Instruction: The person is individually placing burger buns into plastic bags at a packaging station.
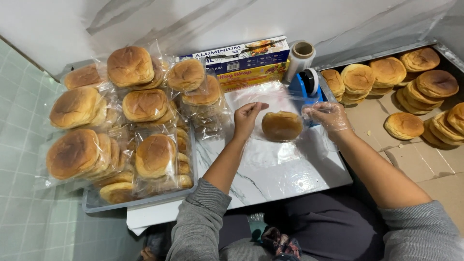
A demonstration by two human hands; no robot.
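Observation:
A round brown bun (282, 125) sits inside a clear plastic bag (270, 154) on the white marble-pattern board (280, 181). My left hand (247, 117) pinches the bag's edge just left of the bun. My right hand (329, 116), in a thin clear glove, grips the bag's other side, right of the bun. Both hands are close to the bun without touching it directly.
A grey tray (140, 203) on the left is heaped with bagged buns (145, 104). Loose buns (403, 124) lie on cardboard at the right. Behind the hands are a blue foil box (241, 53), a yellow wrap box (251, 75), a film roll (300, 54) and a blue tape dispenser (304, 86).

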